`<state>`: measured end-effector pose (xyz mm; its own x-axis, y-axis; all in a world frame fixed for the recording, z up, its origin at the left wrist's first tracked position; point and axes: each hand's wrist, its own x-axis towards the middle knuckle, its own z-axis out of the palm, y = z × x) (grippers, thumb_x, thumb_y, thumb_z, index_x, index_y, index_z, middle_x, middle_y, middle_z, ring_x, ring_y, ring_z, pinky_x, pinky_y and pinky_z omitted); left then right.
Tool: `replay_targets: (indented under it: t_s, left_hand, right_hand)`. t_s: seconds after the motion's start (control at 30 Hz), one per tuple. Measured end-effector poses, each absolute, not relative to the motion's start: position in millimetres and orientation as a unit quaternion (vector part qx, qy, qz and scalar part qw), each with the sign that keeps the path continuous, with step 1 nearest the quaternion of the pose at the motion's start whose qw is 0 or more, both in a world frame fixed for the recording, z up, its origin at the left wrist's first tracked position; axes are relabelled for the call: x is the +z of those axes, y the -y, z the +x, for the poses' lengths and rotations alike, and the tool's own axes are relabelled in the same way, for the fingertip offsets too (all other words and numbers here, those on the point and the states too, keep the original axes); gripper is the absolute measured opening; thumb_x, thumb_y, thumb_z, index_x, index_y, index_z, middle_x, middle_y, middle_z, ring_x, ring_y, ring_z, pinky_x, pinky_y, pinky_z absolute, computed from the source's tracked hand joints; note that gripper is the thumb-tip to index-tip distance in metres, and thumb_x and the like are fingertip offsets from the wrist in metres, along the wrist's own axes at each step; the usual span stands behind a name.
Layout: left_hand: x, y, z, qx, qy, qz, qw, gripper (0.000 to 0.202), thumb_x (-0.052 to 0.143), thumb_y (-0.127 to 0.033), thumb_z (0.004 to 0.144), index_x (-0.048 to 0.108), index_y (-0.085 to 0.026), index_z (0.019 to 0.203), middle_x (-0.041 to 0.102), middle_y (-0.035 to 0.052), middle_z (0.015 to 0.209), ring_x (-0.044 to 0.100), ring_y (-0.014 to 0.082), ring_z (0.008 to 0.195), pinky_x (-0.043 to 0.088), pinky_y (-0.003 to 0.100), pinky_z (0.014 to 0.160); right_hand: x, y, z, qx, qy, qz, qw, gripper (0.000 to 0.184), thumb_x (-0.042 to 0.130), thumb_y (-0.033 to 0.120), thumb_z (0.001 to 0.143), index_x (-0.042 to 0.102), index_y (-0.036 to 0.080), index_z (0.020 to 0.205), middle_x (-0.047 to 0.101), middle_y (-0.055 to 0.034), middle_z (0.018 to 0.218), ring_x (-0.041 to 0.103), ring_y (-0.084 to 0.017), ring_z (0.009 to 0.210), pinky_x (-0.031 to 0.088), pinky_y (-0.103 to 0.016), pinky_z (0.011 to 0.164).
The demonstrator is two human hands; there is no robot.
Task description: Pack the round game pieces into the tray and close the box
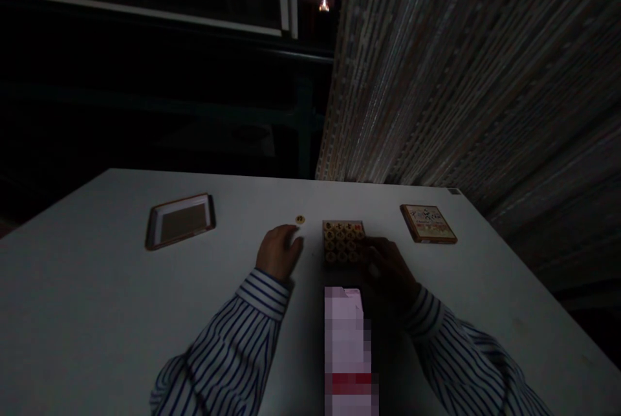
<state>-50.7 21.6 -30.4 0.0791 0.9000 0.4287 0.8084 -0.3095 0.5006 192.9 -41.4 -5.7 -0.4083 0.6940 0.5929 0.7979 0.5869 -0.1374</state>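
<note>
A tray (342, 222) near the middle of the white table holds rows of round Chinese chess pieces, mostly with dark characters and one with a red one. One loose chess piece (300, 219) lies on the table to the left of the tray. Just in front of that piece is my left hand (280, 251), its thumb apart from the curved fingers and nothing seen between them. My right hand (388, 268) is in shadow at the tray's right edge, covering its lower right corner. Its fingers are bent and closed there, and what they grip cannot be made out.
A shallow open box part (151, 228) lies at the left of the table. At the right is a flat box lid (429, 222) with printed characters. A phone with a lit screen (347, 338), blurred out, is near me. A string curtain (412, 79) hangs behind the table (97, 312).
</note>
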Motion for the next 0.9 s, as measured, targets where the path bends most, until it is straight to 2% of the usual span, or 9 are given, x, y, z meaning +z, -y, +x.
replay_targets:
  t_s: [0.17, 0.33, 0.5, 0.7, 0.9]
  left_hand:
    - [-32.4, -41.0, -54.5, 0.317, -0.592, 0.740, 0.038, 0.033, 0.052, -0.031, 0.072, 0.059, -0.013, 0.100, 0.062, 0.0111, 0.101, 0.054, 0.0241, 0.097, 0.041, 0.037, 0.088]
    - [-34.8, -55.0, -55.9, 0.308, -0.588, 0.746, 0.053, 0.032, 0.051, -0.031, 0.074, 0.060, -0.013, 0.099, 0.061, 0.0112, 0.104, 0.052, 0.0237, 0.101, 0.038, 0.036, 0.091]
    - [-35.1, -65.5, -53.5, 0.279, -0.588, 0.757, 0.057, 0.035, 0.052, -0.034, 0.074, 0.061, -0.013, 0.100, 0.059, 0.0125, 0.109, 0.050, 0.0244, 0.105, 0.036, 0.037, 0.094]
    - [-34.0, -73.5, -50.1, 0.257, -0.583, 0.769, 0.055, 0.034, 0.053, -0.033, 0.073, 0.064, -0.012, 0.097, 0.060, 0.0152, 0.107, 0.050, 0.0258, 0.105, 0.036, 0.037, 0.094]
    - [-31.0, -75.1, -49.2, 0.238, -0.588, 0.773, 0.036, 0.031, 0.052, -0.033, 0.073, 0.066, -0.014, 0.092, 0.059, 0.0148, 0.108, 0.051, 0.0271, 0.103, 0.037, 0.037, 0.092]
  right_hand:
    - [-0.9, 16.3, 181.3, -0.083, 0.836, -0.463, 0.284, 0.023, 0.051, 0.027, 0.079, 0.059, 0.016, 0.097, 0.057, -0.0118, 0.105, 0.051, -0.021, 0.093, 0.042, -0.035, 0.075]
    - [14.0, -11.2, 158.7, -0.023, 0.853, -0.496, 0.160, 0.032, 0.049, 0.033, 0.079, 0.056, 0.019, 0.108, 0.053, -0.0107, 0.115, 0.046, -0.024, 0.102, 0.039, -0.039, 0.081]
    - [26.6, -40.5, 136.8, 0.026, 0.854, -0.516, 0.070, 0.032, 0.042, 0.029, 0.082, 0.054, 0.022, 0.111, 0.050, -0.0083, 0.120, 0.042, -0.023, 0.109, 0.038, -0.040, 0.083]
    - [33.9, -59.1, 121.9, 0.026, 0.860, -0.509, 0.038, 0.030, 0.037, 0.024, 0.083, 0.056, 0.021, 0.106, 0.053, -0.0080, 0.116, 0.044, -0.024, 0.105, 0.039, -0.041, 0.081]
    - [35.3, -65.7, 115.2, 0.028, 0.857, -0.513, 0.039, 0.031, 0.038, 0.023, 0.080, 0.056, 0.022, 0.106, 0.054, -0.0072, 0.114, 0.045, -0.024, 0.105, 0.039, -0.042, 0.080]
